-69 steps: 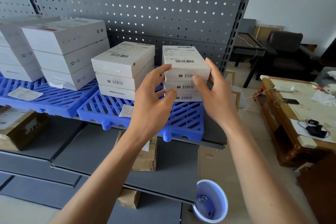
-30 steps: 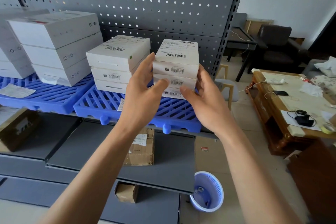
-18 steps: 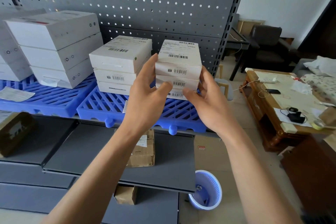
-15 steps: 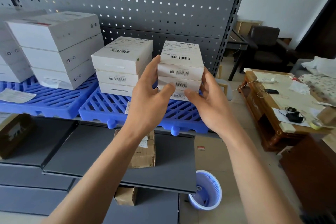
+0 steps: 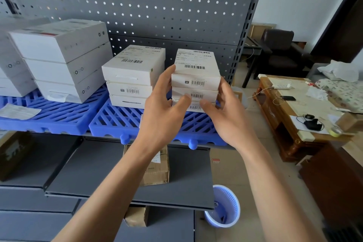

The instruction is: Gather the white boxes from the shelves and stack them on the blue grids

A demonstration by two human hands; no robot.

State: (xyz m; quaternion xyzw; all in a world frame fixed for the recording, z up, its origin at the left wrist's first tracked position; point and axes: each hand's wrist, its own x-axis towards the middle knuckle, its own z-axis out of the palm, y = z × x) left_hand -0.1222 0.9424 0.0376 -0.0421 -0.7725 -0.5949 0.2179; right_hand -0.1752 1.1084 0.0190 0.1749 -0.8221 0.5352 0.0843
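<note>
A stack of three white barcoded boxes (image 5: 196,68) stands on the right part of a blue grid (image 5: 117,122) on the shelf. My left hand (image 5: 163,112) presses its left side, thumb against the front. My right hand (image 5: 227,116) clasps the right side, its thumb on the lowest box. Both hands grip the stack between them. A second stack of three white boxes (image 5: 133,72) sits just to the left on the same grid. Larger white boxes (image 5: 60,53) are piled on another blue grid (image 5: 55,116) further left.
A grey pegboard (image 5: 157,6) backs the shelf. Grey shelf boards (image 5: 88,173) jut out below, with a cardboard box (image 5: 157,171) between them. A lilac basket (image 5: 224,206) stands on the floor. A wooden table (image 5: 294,124) with cables is at the right.
Both hands have closed in lower on the stack's sides, thumbs now on the front of the lower boxes. The stack stays on the grid; my view shifted slightly.
</note>
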